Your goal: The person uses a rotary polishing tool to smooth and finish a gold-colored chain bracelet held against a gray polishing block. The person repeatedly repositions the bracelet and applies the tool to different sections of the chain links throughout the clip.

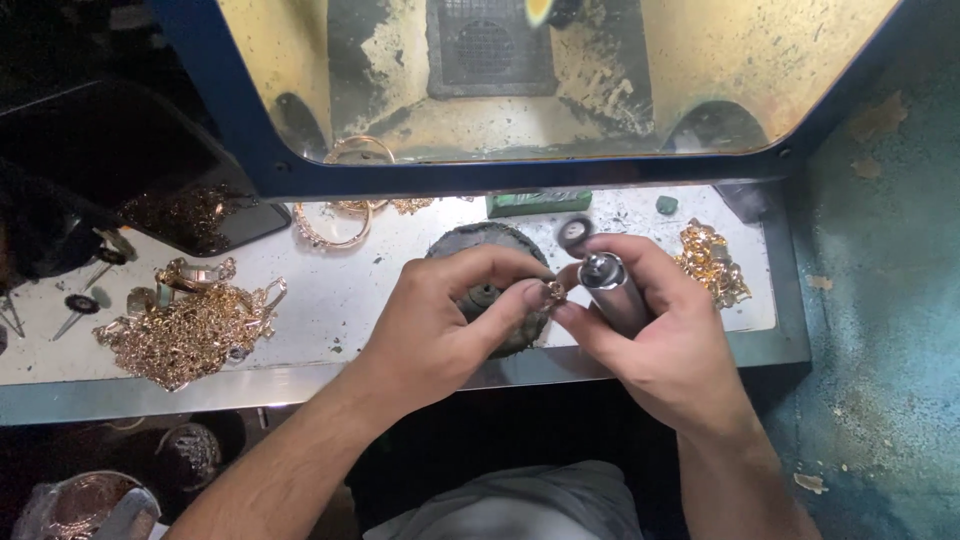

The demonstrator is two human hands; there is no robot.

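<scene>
My left hand (450, 320) pinches a small gold ring-like jewellery piece (556, 292) between thumb and forefinger. My right hand (655, 330) grips a silver cylindrical rotary handpiece (612, 292), its tip touching the gold piece. Both hands hover above a dark round polishing wheel (480, 245) on the white bench (340, 290). A small dark disc (574, 233) lies just beyond my right fingers.
A heap of gold chains (190, 330) lies at the left, more gold pieces (712, 262) at the right, gold bangles (335, 225) at the back. A green bar (538, 202), small mandrel tools (75, 310) and a dusty blue-framed polishing hood (500, 175) border the bench.
</scene>
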